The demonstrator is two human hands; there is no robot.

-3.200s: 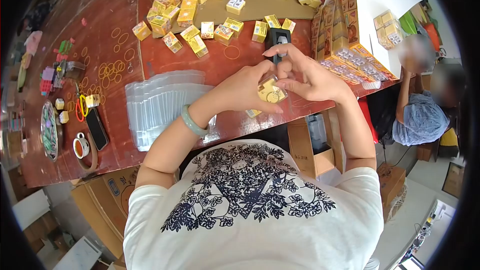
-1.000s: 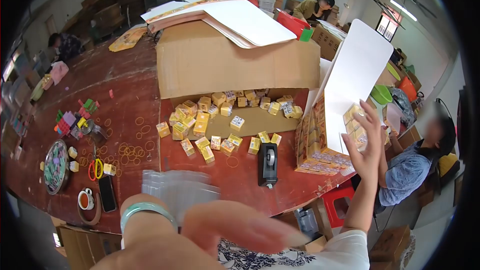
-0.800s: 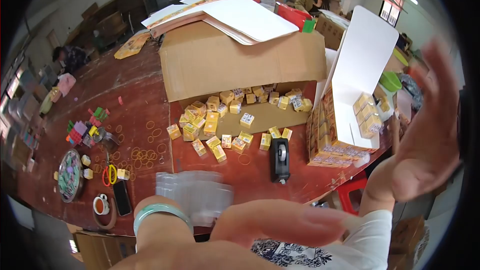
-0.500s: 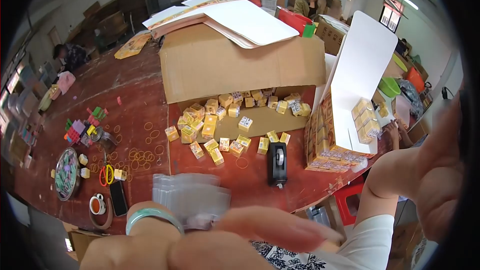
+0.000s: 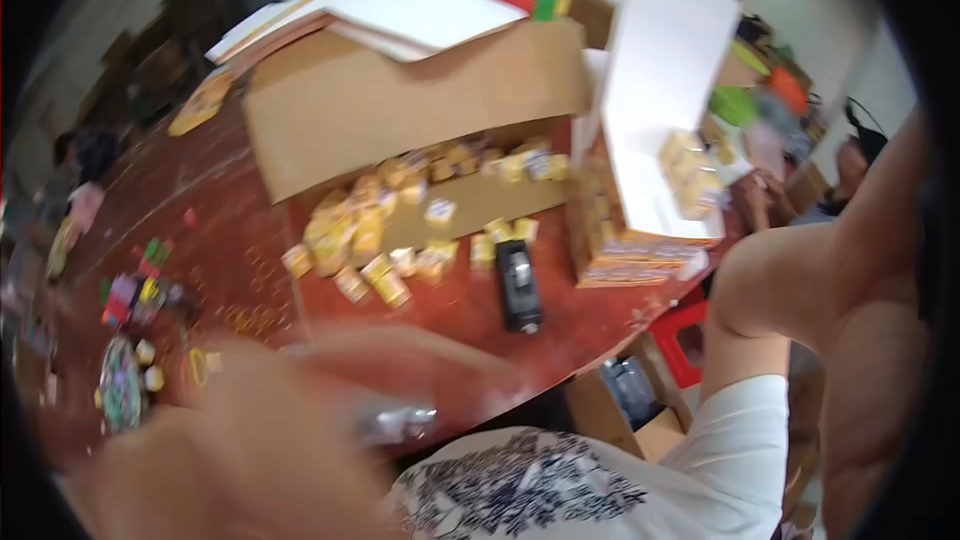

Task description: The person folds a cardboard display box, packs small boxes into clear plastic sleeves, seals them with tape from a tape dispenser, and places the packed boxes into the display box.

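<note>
My left hand is a large blur at the lower left, in front of the table's near edge and partly over the clear plastic sleeves. Its fingers are smeared, so any held item cannot be made out. Close to the camera at the right edge is my right hand, with the forearm raised and the fingers hidden. A black tape dispenser stands on the red table. Small yellow boxes lie left of it, in front of and inside an open cardboard box.
A display carton with a raised white flap stands at the right, with packed boxes beside it. Scissors, rubber bands and a tray are at the left. A co-worker's hands show beyond the carton. A red stool is below.
The view has tilted and shifted, so the table items appear further left and up. The left hand has moved left in view. Earlier the hands held a small yellow pack together; then they parted.
</note>
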